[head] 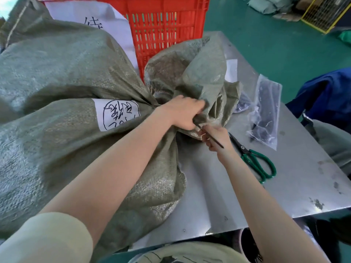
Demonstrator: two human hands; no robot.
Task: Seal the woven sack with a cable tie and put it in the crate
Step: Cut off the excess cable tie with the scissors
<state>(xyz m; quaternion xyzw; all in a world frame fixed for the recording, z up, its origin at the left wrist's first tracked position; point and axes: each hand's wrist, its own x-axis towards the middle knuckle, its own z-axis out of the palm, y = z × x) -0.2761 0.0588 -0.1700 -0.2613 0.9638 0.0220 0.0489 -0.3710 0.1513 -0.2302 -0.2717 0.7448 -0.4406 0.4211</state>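
**Sack neck gathered, tie being drawn; crate step outstanding**

Progress: the woven sack (66, 120) lies on its side on the metal table (284, 186), full and bulging, mouth bunched into a neck. The left hand (183, 112) is closed in a fist around that neck. Just below and right of this grip, the right hand (215, 139) has fingers pinched together on the free tail of a black cable tie (211, 136); the tail runs from the fist's underside out past the right palm. Whether the tie is already locked through its head cannot be told, the fist covers it. Judgement: sealing is under way, not finished. Trimming, if wanted, and the lift into the crate remain.

Materials, outward from the grip:
- Sack: grey-green woven plastic, coarse weave, faint sheen, stiff creases; loose mouth flares beyond the fist. A white label (117, 114) with handwriting sits left of the grip.
- Tie: thin, stiff, dark strip.
- Scissors (252, 158): green loop handles, dark blades, flat on the table right of the right hand.
- Clear plastic bag (266, 112), crinkled, dark contents, further right.
- Table: dull brushed steel, scuffed.
- Red crate (161, 25): rigid slotted plastic, beyond the sack mouth, sack not in it.
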